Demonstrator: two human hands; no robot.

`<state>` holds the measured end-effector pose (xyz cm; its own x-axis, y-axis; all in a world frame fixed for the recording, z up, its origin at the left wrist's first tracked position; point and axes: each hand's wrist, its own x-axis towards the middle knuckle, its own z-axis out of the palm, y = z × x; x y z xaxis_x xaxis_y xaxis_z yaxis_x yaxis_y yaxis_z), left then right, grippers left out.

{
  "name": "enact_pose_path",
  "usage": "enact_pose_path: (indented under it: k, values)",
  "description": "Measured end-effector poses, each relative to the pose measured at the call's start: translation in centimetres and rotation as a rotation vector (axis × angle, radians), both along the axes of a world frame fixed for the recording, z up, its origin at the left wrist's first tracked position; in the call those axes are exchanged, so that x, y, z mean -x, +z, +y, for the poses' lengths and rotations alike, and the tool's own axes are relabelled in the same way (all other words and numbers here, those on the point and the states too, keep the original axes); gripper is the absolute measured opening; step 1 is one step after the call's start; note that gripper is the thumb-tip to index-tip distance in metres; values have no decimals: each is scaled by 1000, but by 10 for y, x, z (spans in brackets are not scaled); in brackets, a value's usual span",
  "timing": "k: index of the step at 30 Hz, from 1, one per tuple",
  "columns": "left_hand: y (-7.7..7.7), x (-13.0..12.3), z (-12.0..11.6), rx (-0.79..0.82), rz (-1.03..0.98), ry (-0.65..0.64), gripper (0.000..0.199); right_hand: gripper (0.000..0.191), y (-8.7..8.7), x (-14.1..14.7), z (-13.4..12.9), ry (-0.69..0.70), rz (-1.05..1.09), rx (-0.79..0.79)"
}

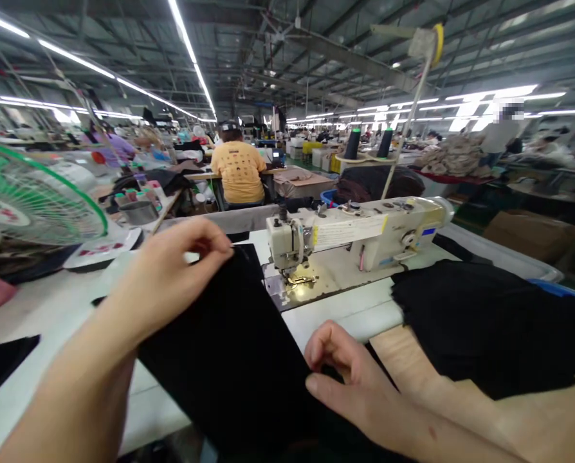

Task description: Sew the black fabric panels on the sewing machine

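Observation:
A long black cloth panel [234, 347] hangs between my hands, in front of a white sewing machine [388, 238]. Its top corner is pinched between the thumb and forefinger of my left hand [181, 270]. Lower down, my right hand [340, 373] has thumb and fingers closed on the cloth's right edge. The lit needle area [294, 280] is just beyond the panel, to the right of my left hand, and the cloth is not under it. The panel's lower end runs out of view at the bottom.
Black cloth pieces [490, 321] are heaped at the right of the table. A green fan [36, 193] stands at the left, near a metal cup [139, 212]. Another black piece [5, 366] lies at the left edge. A person in yellow [239, 167] sits ahead.

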<state>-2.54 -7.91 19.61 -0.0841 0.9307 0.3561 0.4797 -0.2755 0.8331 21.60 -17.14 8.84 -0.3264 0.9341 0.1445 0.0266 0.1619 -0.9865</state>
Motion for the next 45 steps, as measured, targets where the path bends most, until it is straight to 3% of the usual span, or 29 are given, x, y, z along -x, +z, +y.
enact_pose_path:
  k: [2,4,6,8,11,14,18,25,31,35,37,39,40,41,43,45]
  values:
    - [-29,-11,43,89,322,-283,4,11,-25,8,3,-41,-63,0]
    - [-72,-23,77,190,355,-378,12,13,-55,11,11,-86,-189,-71]
    - [-117,-33,97,227,349,-408,17,19,-81,8,19,-107,-328,-182]
    - [-152,-39,104,224,328,-391,16,25,-98,1,26,-88,-461,-351]
    - [-179,-39,104,200,295,-333,13,27,-106,-14,33,-2,-648,-683]
    - [-186,-37,104,195,278,-294,11,20,-103,-23,37,47,-816,-894]
    - [-188,-40,115,211,295,-277,11,18,-104,-23,41,39,-919,-993]
    - [-188,-52,143,264,362,-244,16,20,-111,-17,49,-14,-818,-916]
    - [-190,-50,146,259,401,-261,13,20,-110,-15,50,-4,-774,-885]
    - [-182,-54,141,243,463,-194,15,20,-110,-16,50,4,-775,-881]
    - [-174,-59,123,197,505,-112,19,20,-110,-18,49,9,-774,-893]
    - [-169,-63,91,132,546,-51,21,23,-110,-21,48,25,-778,-900]
    - [-168,-64,70,96,577,-81,19,25,-110,-22,48,39,-777,-899]
    - [-169,-63,48,62,607,-152,15,26,-109,-24,47,56,-774,-895]
    - [-176,-58,4,-32,695,-468,10,29,-106,-27,46,90,-768,-879]
    - [-184,-51,-28,-153,752,-660,27,30,-103,-29,46,115,-767,-872]
